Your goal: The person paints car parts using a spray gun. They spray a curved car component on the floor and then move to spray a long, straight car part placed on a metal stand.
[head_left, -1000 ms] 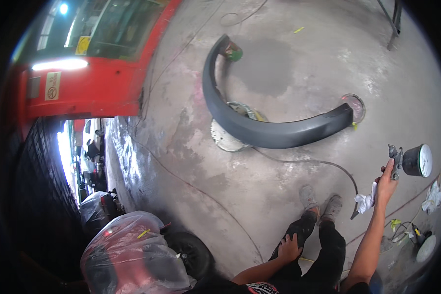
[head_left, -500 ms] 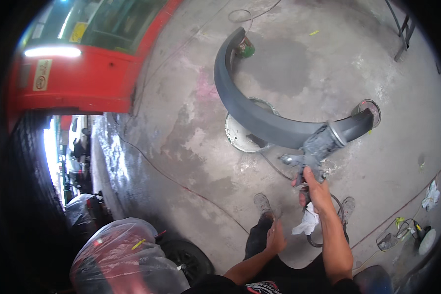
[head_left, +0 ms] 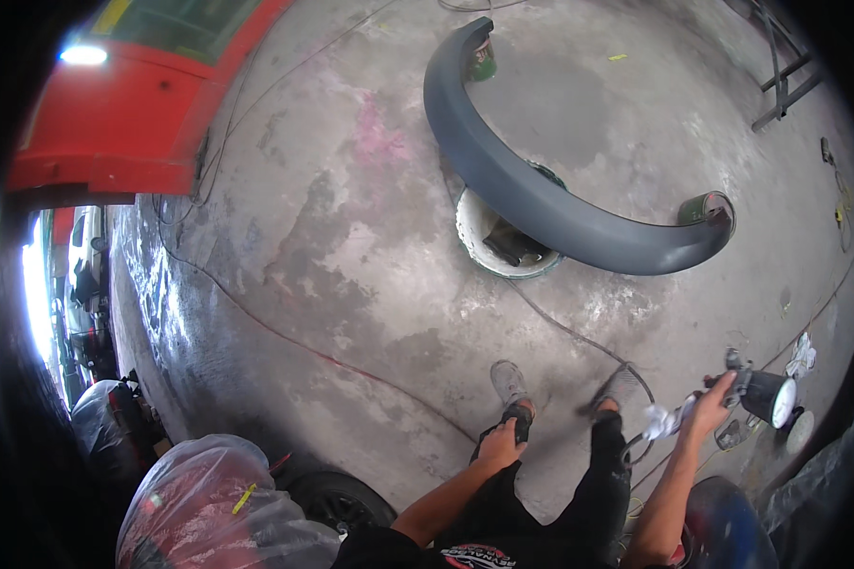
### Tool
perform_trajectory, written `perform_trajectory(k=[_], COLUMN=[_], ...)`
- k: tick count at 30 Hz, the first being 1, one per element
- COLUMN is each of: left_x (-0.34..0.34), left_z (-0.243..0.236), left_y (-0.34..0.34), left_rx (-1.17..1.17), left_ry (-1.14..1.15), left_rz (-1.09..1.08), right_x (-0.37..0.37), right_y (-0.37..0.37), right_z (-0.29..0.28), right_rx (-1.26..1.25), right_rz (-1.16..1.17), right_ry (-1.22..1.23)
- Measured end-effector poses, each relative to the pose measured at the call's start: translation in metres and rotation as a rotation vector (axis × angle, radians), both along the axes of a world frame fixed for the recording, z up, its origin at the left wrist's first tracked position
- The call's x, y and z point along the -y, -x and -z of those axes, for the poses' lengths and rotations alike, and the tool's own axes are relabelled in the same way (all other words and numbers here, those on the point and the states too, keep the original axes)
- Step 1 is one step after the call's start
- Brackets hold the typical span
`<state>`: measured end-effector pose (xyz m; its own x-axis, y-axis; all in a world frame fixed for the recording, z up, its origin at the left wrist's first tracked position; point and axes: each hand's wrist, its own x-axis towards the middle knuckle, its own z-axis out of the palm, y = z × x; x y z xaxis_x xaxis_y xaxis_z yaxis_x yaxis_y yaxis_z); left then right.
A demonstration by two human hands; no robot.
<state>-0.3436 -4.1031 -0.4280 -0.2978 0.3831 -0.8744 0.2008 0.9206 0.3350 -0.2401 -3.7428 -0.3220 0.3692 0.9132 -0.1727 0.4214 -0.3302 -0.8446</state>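
Observation:
My right hand [head_left: 708, 406] is stretched out to the right and closed around the handle of a spray gun [head_left: 736, 384], whose dark cup has a pale end. White cloth or paper [head_left: 669, 420] wraps the hose just below the hand. On my bent left knee rests my left hand [head_left: 503, 446], holding nothing, its fingers lying over the dark trousers. Ahead, away from both hands, a dark grey curved fender flare [head_left: 531, 194] lies across a white bucket [head_left: 474, 232], a green can [head_left: 485, 64] under its far end and another can [head_left: 697, 209] at its right end.
A hose [head_left: 579, 334] runs over the concrete floor past my feet. To the left stand a red vehicle [head_left: 114, 133] and a plastic-covered object [head_left: 213, 503] beside a black wheel [head_left: 342, 503]. A dark metal stand [head_left: 780, 95] is at the far right; a white rag [head_left: 801, 356] lies nearer.
My right hand has swung the spray gun away from the fender flare, out to the right and nearer me. The view has shifted; my left hand is now on my knee.

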Motion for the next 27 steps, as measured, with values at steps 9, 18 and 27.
perform_trajectory(k=[9, 18, 27], left_x=[-0.050, -0.076, -0.118], left_z=[0.028, 0.067, 0.037], left_y=[-0.082, -0.157, -0.210], left_rx=[0.091, 0.644, 0.909], left_ry=[-0.638, -0.837, -0.878], left_rz=[0.079, 0.061, 0.337], right_x=[0.139, 0.128, 0.023], right_y=[0.084, 0.084, 0.001], right_z=[-0.028, -0.041, -0.038], right_rx=[-0.333, -0.470, -0.306], right_rz=[-0.679, -0.675, -0.327], right_ry=[0.652, 0.728, 0.429])
